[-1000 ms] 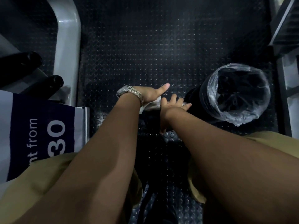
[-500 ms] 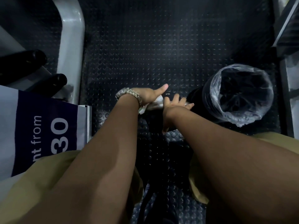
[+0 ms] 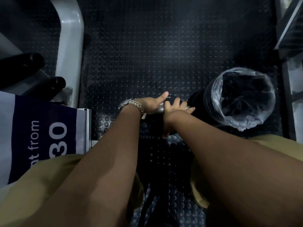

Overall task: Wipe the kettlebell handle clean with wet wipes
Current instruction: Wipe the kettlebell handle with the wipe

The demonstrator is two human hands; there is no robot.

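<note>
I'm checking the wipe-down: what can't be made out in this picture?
Head view only:
- Kettlebell: dark against the dark floor; both hands cover most of it.
- Handle: hidden under the left hand and right hand.
- Wipe: only a pale sliver shows.
- Bin: contents too dark.

A black rubber floor with raised round studs (image 3: 147, 54) fills the view. At right stands a round bin lined with a clear plastic bag (image 3: 242, 99). At left, a curved grey metal frame (image 3: 72, 46) rises beside two black cylindrical grips (image 3: 55, 83). Below them is a white and navy sign (image 3: 44, 133) reading "from" and "30". A grey metal shelf edge (image 3: 288, 30) occupies the upper right corner.
</note>
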